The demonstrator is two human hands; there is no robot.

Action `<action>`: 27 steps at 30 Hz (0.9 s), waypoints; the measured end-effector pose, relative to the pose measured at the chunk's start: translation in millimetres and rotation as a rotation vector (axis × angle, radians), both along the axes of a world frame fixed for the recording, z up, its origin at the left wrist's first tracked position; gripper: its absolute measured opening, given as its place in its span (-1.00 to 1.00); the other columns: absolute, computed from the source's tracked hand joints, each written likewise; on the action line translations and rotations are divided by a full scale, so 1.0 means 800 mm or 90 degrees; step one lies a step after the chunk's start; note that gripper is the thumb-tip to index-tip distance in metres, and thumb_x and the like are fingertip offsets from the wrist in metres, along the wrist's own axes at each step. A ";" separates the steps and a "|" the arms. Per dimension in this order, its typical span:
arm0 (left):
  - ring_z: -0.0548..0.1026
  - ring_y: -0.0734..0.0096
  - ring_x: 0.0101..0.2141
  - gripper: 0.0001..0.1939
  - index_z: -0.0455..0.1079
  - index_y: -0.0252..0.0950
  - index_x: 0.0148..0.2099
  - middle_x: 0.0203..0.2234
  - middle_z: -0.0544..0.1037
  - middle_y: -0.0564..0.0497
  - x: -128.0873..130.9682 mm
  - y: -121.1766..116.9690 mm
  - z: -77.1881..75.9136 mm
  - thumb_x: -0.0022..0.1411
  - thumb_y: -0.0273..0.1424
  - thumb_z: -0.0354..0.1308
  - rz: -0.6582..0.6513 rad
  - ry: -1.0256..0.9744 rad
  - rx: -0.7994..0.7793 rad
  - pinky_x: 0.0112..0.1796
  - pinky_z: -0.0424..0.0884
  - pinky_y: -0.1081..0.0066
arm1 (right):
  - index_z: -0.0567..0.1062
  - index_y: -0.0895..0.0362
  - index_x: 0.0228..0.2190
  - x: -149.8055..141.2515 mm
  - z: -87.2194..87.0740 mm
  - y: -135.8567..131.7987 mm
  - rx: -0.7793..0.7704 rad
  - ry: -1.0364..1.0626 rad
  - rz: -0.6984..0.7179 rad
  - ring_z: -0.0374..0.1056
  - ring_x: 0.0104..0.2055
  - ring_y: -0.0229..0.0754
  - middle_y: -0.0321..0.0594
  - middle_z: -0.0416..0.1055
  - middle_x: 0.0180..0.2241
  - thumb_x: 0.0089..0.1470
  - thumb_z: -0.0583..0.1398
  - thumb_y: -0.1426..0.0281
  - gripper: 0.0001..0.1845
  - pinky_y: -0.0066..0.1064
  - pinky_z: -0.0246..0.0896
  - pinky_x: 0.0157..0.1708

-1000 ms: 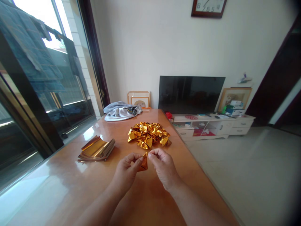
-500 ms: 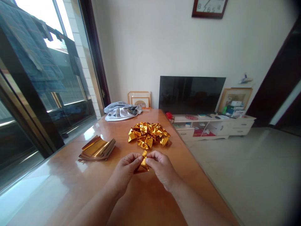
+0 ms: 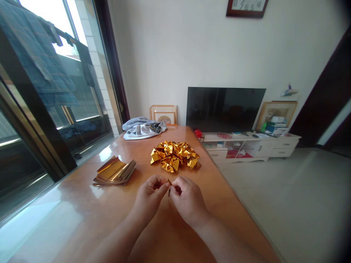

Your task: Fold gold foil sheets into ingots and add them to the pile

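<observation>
I see left hand [image 3: 150, 193] and right hand [image 3: 189, 196] pinching gold foil piece [image 3: 169, 181], near side of foil heap [image 3: 175, 156]. Looks mid-fold; next crease needs even pressure.

Worktop [image 3: 106, 215]: glossy, smooth, wood-look. Crinkled pile [image 3: 175, 156]: shiny metallic foil, creased. Sheet stack [image 3: 113, 172]: smooth, glossy foil paper. Cloth bundle [image 3: 139, 131]: wrinkled, slight sheen. TV screen [image 3: 225, 109]: smooth, glossy. Floor [image 3: 274, 193]: polished.

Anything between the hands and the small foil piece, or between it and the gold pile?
Nothing visible. The left hand and right hand pinch the small foil piece, mostly hidden. Nothing shows between it and the gold pile beyond; the foil stack lies off left.
</observation>
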State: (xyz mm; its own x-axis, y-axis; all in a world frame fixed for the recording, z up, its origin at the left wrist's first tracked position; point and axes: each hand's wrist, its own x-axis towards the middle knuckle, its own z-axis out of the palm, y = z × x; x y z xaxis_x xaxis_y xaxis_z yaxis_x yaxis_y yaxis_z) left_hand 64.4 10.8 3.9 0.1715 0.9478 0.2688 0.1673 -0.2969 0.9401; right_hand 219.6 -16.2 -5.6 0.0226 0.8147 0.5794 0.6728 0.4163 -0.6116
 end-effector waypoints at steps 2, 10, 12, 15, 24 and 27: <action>0.45 0.36 -0.34 -0.77 0.48 -0.30 -0.31 -0.40 0.54 0.01 0.000 -0.001 0.000 0.19 -0.22 0.27 0.016 0.032 0.012 -0.26 0.37 0.43 | 0.37 0.07 -0.50 0.000 0.001 0.000 0.015 -0.048 -0.014 0.30 -0.35 -0.17 -0.26 0.39 -0.46 0.10 0.17 0.52 -0.82 -0.38 0.08 -0.32; 0.51 0.29 -0.29 -0.74 0.52 -0.29 -0.26 -0.37 0.60 0.00 0.000 -0.006 0.009 0.24 -0.18 0.22 0.044 0.090 0.027 -0.21 0.39 0.37 | 0.41 0.07 -0.42 -0.002 0.002 -0.002 0.062 -0.158 -0.046 0.33 -0.26 -0.15 -0.26 0.44 -0.39 0.16 0.17 0.53 -0.85 -0.35 0.06 -0.28; 0.52 0.27 -0.28 -0.73 0.53 -0.29 -0.25 -0.36 0.62 0.00 0.000 -0.008 0.012 0.24 -0.17 0.21 0.045 0.089 0.020 -0.20 0.39 0.37 | 0.42 0.07 -0.42 -0.002 0.002 -0.003 0.067 -0.172 -0.052 0.32 -0.27 -0.15 -0.27 0.43 -0.40 0.17 0.18 0.53 -0.85 -0.34 0.06 -0.28; 0.52 0.27 -0.27 -0.72 0.54 -0.29 -0.24 -0.34 0.62 0.00 -0.001 -0.011 0.017 0.24 -0.16 0.21 0.046 0.084 0.011 -0.19 0.39 0.38 | 0.43 0.07 -0.41 -0.001 0.003 -0.003 0.075 -0.189 -0.059 0.32 -0.27 -0.14 -0.26 0.43 -0.40 0.17 0.18 0.51 -0.86 -0.32 0.05 -0.29; 0.51 0.28 -0.25 -0.71 0.56 -0.30 -0.23 -0.33 0.63 -0.01 -0.002 -0.014 0.021 0.20 -0.16 0.26 0.015 0.016 -0.033 -0.19 0.38 0.41 | 0.42 0.07 -0.40 -0.003 0.004 -0.006 0.088 -0.214 -0.058 0.31 -0.26 -0.12 -0.25 0.43 -0.38 0.19 0.18 0.50 -0.87 -0.29 0.06 -0.29; 0.50 0.29 -0.26 -0.71 0.55 -0.32 -0.23 -0.34 0.61 -0.01 -0.001 -0.014 0.021 0.18 -0.17 0.29 0.010 -0.019 -0.049 -0.19 0.38 0.42 | 0.42 0.07 -0.39 -0.003 0.005 -0.005 0.090 -0.216 -0.056 0.31 -0.26 -0.12 -0.25 0.43 -0.37 0.19 0.18 0.50 -0.87 -0.29 0.06 -0.29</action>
